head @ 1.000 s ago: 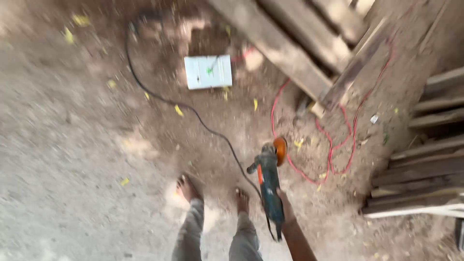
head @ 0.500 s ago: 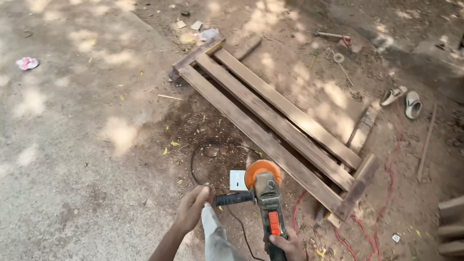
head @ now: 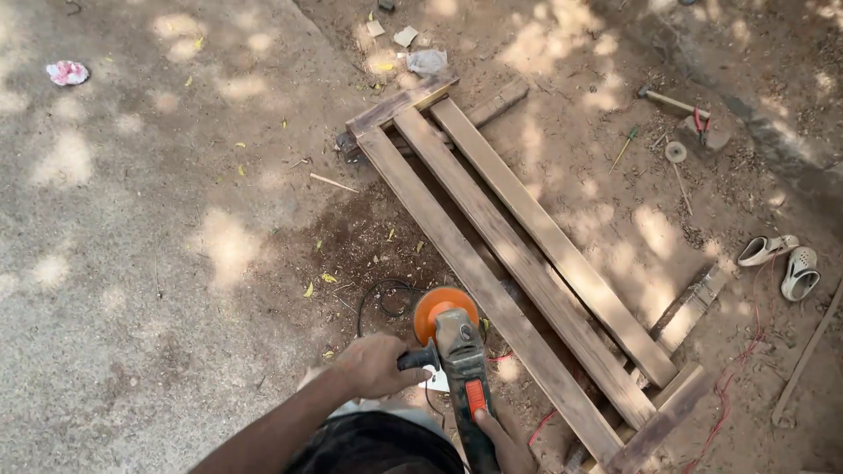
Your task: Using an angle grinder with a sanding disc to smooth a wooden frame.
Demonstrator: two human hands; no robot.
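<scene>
I hold an angle grinder (head: 459, 362) with an orange disc (head: 441, 305) in both hands, low in the middle of the view. My left hand (head: 376, 366) is closed round its black side handle. My right hand (head: 502, 439) grips the rear of its dark body, near the bottom edge. The disc hangs just left of a long wooden frame (head: 518, 254) made of parallel planks, which lies slantwise on the dirt. A black cable (head: 379, 298) loops on the ground under the grinder.
A white box (head: 435, 382) lies under the tool. A red cable (head: 738, 369) runs at the right. A pair of sandals (head: 781, 261), a hammer (head: 672, 103) and small tools lie at the upper right. Litter scraps (head: 413, 48) sit beyond the frame's far end.
My left hand has closed on the side handle, which it was only reaching for. The view has shifted closer to the wooden frame, and the grinder sits lower in the picture.
</scene>
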